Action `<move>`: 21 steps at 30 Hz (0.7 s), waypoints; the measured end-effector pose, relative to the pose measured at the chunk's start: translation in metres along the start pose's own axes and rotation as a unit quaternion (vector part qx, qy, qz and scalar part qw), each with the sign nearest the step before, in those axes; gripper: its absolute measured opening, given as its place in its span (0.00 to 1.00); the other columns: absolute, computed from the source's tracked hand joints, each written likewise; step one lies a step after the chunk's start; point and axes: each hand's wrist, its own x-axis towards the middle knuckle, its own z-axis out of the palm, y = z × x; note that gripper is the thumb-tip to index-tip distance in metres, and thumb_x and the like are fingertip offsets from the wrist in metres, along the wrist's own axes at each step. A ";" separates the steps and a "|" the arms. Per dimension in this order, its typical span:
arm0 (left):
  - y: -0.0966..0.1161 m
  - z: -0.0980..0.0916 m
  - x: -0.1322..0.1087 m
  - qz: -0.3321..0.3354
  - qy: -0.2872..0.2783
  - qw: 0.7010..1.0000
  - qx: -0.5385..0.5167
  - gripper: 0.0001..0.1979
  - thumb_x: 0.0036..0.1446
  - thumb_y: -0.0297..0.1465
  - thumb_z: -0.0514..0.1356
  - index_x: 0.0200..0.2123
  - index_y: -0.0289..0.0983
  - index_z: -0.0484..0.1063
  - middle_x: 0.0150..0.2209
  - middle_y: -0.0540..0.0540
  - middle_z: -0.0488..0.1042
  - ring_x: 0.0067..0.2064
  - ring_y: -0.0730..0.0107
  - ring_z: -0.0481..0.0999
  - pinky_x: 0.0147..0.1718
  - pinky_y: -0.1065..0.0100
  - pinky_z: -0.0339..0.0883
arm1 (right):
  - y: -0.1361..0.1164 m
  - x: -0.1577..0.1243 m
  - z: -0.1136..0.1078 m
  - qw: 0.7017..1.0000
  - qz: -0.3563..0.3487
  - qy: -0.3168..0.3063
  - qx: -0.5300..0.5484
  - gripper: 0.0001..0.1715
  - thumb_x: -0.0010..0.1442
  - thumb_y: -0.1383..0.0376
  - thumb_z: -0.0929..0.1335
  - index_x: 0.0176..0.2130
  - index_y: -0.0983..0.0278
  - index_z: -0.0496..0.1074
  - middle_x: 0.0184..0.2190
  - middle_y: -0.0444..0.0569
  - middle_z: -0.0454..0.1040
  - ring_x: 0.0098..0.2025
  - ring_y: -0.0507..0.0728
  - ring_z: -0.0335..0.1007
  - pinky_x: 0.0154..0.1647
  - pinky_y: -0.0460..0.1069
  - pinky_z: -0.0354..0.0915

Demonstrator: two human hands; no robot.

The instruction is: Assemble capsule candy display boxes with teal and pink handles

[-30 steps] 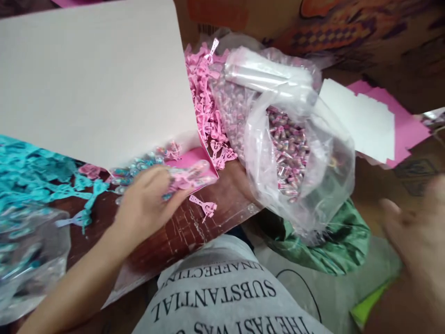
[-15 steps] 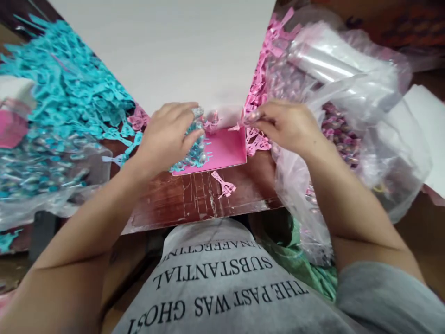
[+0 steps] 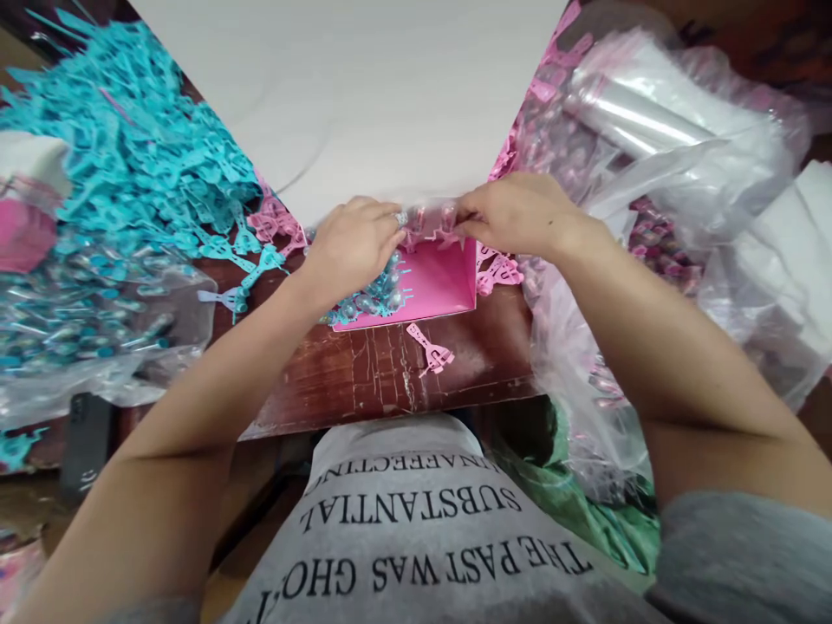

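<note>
An open pink box (image 3: 445,286) sits on the table before me, with blue pieces with clear bulbs (image 3: 370,299) crowded in its left part. My left hand (image 3: 354,243) rests over that part, its fingers curled together near the back; what they grip is hidden. My right hand (image 3: 510,212) is closed in a pinch at the back right of the box. Its fingertips are on a clear-and-pink plastic piece (image 3: 448,224). A similar pink piece stands between the hands. One flat pink plastic piece (image 3: 431,349) lies on the table in front of the box.
A large white board (image 3: 390,87) rises behind the box. Blue plastic pieces (image 3: 149,147) are heaped at left, above a bag of blue-capped vials (image 3: 97,295). Clear plastic bags (image 3: 650,113) and pink pieces are at right. A black phone (image 3: 87,442) lies at the lower left.
My right hand has moved left over the back of the box with the clear-and-pink piece. My left hand has shifted slightly right, and the view has shifted a little too.
</note>
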 end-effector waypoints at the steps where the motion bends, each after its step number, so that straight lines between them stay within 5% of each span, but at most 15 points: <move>1: 0.001 -0.001 0.001 0.002 -0.004 1.000 0.012 0.21 0.74 0.42 0.51 0.50 0.38 0.80 0.63 0.41 0.77 0.66 0.47 0.72 0.73 0.44 0.56 | -0.003 0.003 -0.001 1.000 0.012 0.001 -0.003 0.13 0.66 0.57 0.70 0.41 0.59 0.83 0.39 0.50 0.84 0.46 0.66 0.79 0.46 0.57 0.68; 8: 0.000 0.000 0.002 0.026 0.025 0.998 0.046 0.20 0.72 0.40 0.51 0.48 0.39 0.82 0.59 0.38 0.81 0.61 0.44 0.75 0.68 0.40 0.62 | -0.010 0.005 0.003 0.999 0.000 0.002 -0.045 0.09 0.68 0.62 0.69 0.38 0.60 0.81 0.41 0.50 0.84 0.49 0.67 0.79 0.51 0.62 0.67; 12: 0.007 -0.002 0.006 0.018 0.031 0.999 0.031 0.17 0.70 0.39 0.54 0.46 0.41 0.81 0.55 0.39 0.81 0.60 0.42 0.75 0.67 0.39 0.62 | -0.020 -0.005 0.007 0.999 0.008 0.027 -0.047 0.13 0.71 0.64 0.66 0.45 0.60 0.81 0.45 0.52 0.84 0.50 0.67 0.79 0.50 0.60 0.68; 16: 0.028 -0.004 0.024 -0.008 0.035 0.999 0.022 0.14 0.70 0.41 0.59 0.43 0.40 0.80 0.48 0.38 0.80 0.61 0.39 0.74 0.66 0.39 0.61 | -0.032 -0.022 -0.001 0.997 0.033 0.057 -0.036 0.22 0.72 0.61 0.68 0.62 0.61 0.74 0.61 0.58 0.77 0.51 0.66 0.78 0.47 0.57 0.69; 21: 0.037 0.005 0.056 0.024 0.031 0.999 0.024 0.11 0.68 0.40 0.63 0.35 0.42 0.80 0.37 0.40 0.79 0.56 0.40 0.76 0.64 0.39 0.64 | -0.029 -0.034 0.004 0.987 0.105 0.123 0.023 0.20 0.76 0.58 0.63 0.61 0.63 0.71 0.62 0.60 0.72 0.51 0.63 0.76 0.45 0.54 0.69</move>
